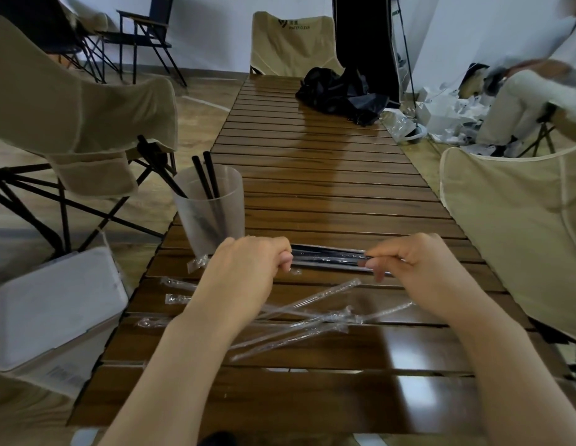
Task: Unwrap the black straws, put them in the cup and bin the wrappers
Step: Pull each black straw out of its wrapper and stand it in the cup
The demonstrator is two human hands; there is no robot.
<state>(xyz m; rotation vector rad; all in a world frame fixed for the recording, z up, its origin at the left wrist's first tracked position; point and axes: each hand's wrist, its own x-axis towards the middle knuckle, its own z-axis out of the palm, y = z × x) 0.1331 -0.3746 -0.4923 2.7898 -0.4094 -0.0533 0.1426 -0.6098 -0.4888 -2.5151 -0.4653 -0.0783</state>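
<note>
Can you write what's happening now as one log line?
step: unwrapping | left hand and right hand: hold wrapped straws | cup: two straws

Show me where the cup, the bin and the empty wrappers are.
cup point(216, 217): head view, frosted side wall.
bin point(60, 304): head view, white lid.
empty wrappers point(299, 320): head view, middle of the clear pile.

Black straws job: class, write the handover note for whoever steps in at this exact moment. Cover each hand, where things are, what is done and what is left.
Left hand and right hand each pinch one end of the wrapped black straws, held just above the table.
Done: two straws stand in the cup.
Left: unwrap the held bundle and put it in the cup; empty wrappers lie on the table near you; bin stands at your left, lid closed.
</note>
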